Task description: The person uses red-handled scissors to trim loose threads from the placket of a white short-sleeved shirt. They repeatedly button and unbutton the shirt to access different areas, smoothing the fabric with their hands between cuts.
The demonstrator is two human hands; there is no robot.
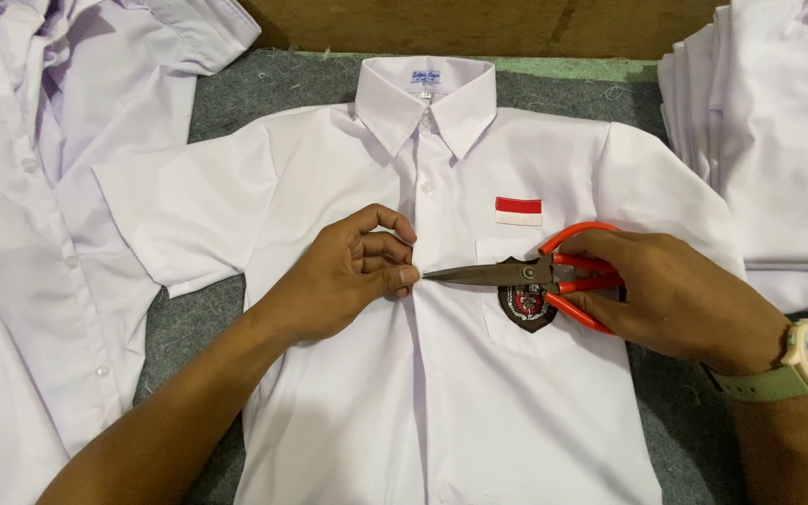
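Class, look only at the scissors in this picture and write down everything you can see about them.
The scissors have orange-red loop handles and dark, dull metal blades joined by a round pivot screw. They lie almost flat over the white shirt, above its chest pocket and dark shield badge. The right hand grips the handles. The blades look nearly closed, tips pointing at the button placket, where the left hand pinches the fabric.

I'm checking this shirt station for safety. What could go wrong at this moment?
1. The scissors in the right hand point their tips straight at the left hand, almost touching its fingertips; a slip might nick them.
2. The left hand pinches the white shirt at its button placket right by the tips, so a careless cut could snip the cloth itself.
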